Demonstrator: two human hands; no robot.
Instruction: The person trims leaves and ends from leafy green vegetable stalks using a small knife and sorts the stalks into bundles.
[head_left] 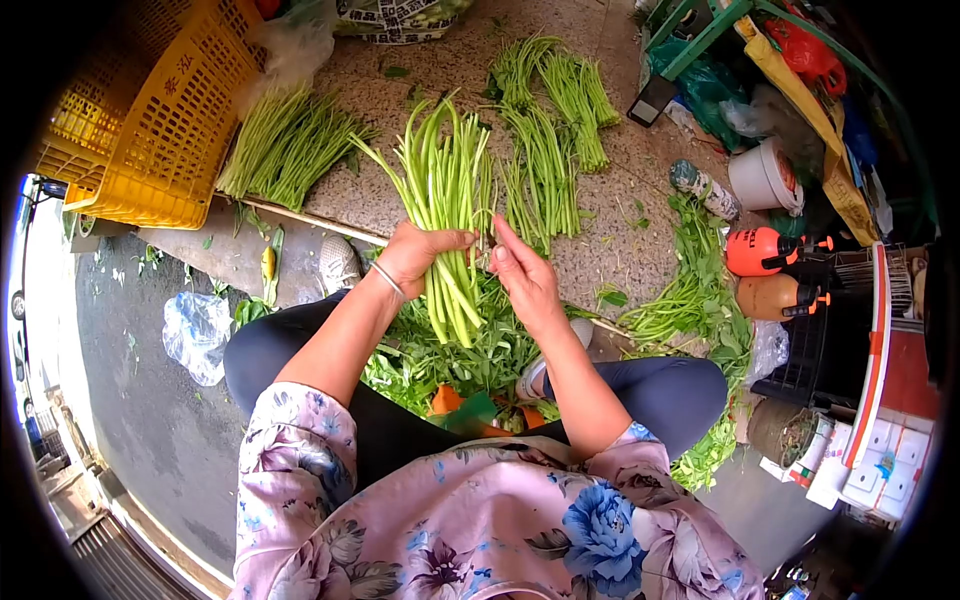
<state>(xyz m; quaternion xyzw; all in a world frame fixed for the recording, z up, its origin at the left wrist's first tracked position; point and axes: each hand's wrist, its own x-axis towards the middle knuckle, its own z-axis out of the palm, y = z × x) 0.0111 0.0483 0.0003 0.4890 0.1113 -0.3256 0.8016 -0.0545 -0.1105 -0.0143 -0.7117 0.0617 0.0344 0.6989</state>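
Note:
My left hand (408, 258) is wrapped round a bunch of long green vegetable stems (442, 180), held upright over my lap with the thumb across it. Just right of the bunch, my right hand (528, 282) pinches at a thin green stem (484, 213); its fingertips almost meet my left thumb. Below both hands, a heap of leafy greens (450, 345) lies between my legs. Stripped stems rest on the stone slab ahead: one pile (290, 150) to the left and several bundles (545, 165) to the right.
A yellow plastic crate (175, 125) stands at upper left. Crumpled clear plastic (195, 335) lies on the road. Loose leafy stems (690, 300) trail down the right side, near a white bucket (765, 178) and an orange-red spray bottle (755, 250). A printed bag (395, 18) sits at the top.

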